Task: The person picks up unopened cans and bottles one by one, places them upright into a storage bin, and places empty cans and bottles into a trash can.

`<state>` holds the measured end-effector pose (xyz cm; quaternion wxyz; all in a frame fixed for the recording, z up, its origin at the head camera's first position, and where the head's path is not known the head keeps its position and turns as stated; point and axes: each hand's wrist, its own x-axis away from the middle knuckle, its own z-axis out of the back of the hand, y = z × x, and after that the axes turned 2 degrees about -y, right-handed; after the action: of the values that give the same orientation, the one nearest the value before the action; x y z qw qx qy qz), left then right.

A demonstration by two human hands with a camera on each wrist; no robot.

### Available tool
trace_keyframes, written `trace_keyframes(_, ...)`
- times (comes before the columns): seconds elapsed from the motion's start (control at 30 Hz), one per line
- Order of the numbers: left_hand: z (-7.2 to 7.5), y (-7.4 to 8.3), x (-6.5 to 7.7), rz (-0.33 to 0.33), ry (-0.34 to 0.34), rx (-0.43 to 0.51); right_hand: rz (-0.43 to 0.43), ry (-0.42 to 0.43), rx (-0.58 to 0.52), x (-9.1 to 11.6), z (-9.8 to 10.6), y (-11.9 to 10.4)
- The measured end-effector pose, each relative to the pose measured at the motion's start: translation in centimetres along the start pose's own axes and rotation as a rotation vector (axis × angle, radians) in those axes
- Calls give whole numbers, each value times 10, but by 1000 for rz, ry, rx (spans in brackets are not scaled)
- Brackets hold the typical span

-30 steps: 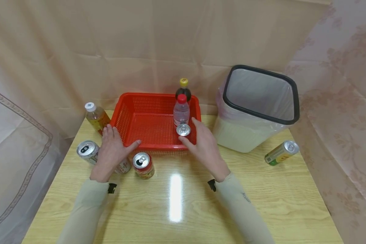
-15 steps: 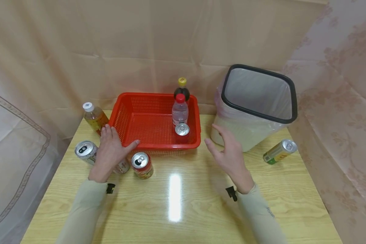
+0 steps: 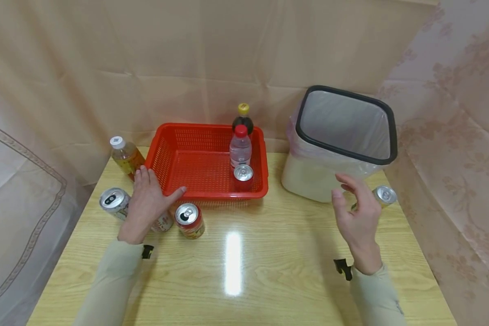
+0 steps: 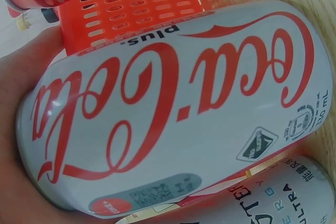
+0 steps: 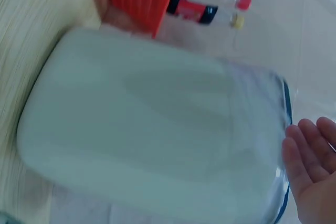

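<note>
"What's around?"
"The table (image 3: 269, 276) fills the lower frame; the bin (image 3: 309, 181) stands upper right, the basket (image 3: 212, 195) near centre."
"And the hands?"
"Lower right, the right hand (image 3: 356, 217): fingers bent, thumb well apart, grasping nothing, hiding much of the far-right can (image 3: 385, 195). Centre left, the left hand (image 3: 146, 203) spreads straight fingers over the white can (image 4: 173, 108); whether it touches, I can't tell."
"How do they point?"
"Far-right can: lid toward the upper right. White can: in the left wrist view, long axis roughly left to right, lettering upside down."
</note>
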<state>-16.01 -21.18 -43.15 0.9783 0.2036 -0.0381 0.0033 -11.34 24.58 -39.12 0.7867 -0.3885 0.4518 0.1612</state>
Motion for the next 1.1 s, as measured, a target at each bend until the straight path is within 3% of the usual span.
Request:
trace_keyframes(0.17,1,0,1,-1,4,1,-66,149,26,-5,19,0)
trace_keyframes(0.3,1,1,1,0,7,4,-139,253,29,-6,35,17)
trace_keyframes(0.57,0,0,0,-1,10,3,-321,304,121,-5,61,46)
trace_keyframes(0.7,0,0,0,2,9,2,-463,255,108,-4,68,54)
trace_keyframes(0.9,0,0,0,-2,15,2,-725,103,74,13,85,97)
trace_keyframes(1.1,0,0,0,-3,18,5,-906,-26,0,17,88,116)
